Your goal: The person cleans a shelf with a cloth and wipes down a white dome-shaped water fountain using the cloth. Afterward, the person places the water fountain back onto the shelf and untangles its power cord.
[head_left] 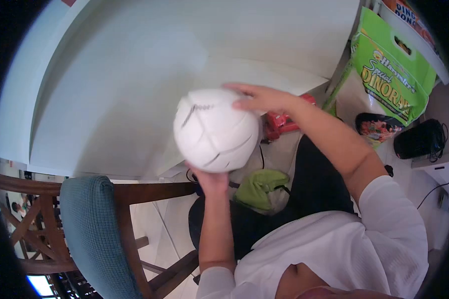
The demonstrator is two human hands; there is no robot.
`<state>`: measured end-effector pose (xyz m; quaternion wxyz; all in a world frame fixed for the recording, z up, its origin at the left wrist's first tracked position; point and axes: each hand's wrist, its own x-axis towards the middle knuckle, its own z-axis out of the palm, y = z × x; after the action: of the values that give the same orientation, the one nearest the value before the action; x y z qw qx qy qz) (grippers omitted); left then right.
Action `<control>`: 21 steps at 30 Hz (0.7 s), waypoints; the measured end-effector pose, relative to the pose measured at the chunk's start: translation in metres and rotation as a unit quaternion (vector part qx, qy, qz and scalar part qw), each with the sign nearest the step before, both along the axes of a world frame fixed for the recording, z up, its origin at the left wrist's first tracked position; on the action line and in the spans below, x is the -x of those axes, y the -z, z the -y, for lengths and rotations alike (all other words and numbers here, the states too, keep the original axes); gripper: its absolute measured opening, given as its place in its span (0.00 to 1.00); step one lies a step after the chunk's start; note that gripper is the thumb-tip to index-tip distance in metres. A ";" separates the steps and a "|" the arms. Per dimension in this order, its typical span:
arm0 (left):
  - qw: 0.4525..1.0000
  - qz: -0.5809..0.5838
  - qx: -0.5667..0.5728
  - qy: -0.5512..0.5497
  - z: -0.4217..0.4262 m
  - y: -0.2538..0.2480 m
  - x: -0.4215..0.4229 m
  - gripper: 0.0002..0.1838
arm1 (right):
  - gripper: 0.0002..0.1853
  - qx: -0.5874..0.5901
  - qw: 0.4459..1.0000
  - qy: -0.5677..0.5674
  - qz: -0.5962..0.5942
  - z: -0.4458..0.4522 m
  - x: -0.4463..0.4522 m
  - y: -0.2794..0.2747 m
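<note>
A white round ball with dark seam-like marks is held up in front of me, between both hands. My left hand supports it from below, its fingers partly hidden behind the ball. My right hand rests on the ball's upper right side, fingers bent over its surface. Just right of the ball, and behind it, is a red object. A green cloth pouch lies below and to the right of the ball, near my dark-clothed legs.
A wooden chair with a blue cushion stands at the lower left. White panels rise behind the ball. On the right are a green rice bag, a black object with a cord, and a white shelf edge.
</note>
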<state>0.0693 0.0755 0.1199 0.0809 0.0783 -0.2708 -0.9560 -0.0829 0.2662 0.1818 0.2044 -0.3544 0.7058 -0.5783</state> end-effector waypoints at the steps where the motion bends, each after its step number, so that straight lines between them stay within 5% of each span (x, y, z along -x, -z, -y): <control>1: 1.000 0.000 -0.007 0.009 -0.007 0.000 0.016 0.34 | 0.36 0.009 0.998 0.025 0.052 -0.003 0.010 -0.002; 5: 0.997 0.035 0.006 0.065 -0.015 0.007 0.064 0.33 | 0.35 0.008 0.981 0.102 0.163 -0.016 0.046 0.002; 12: 0.971 0.194 0.036 0.135 -0.051 0.042 0.105 0.48 | 0.32 0.095 0.954 0.200 0.204 -0.061 0.099 0.038; 21: 0.965 0.133 0.158 0.160 -0.079 0.063 0.141 0.52 | 0.30 0.112 0.924 0.240 0.277 -0.106 0.122 0.050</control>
<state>-0.0715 0.1548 0.0569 -0.0981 0.1465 -0.4361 -0.8825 -0.2052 0.3721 0.1313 0.2061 -0.0209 0.6152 -0.7607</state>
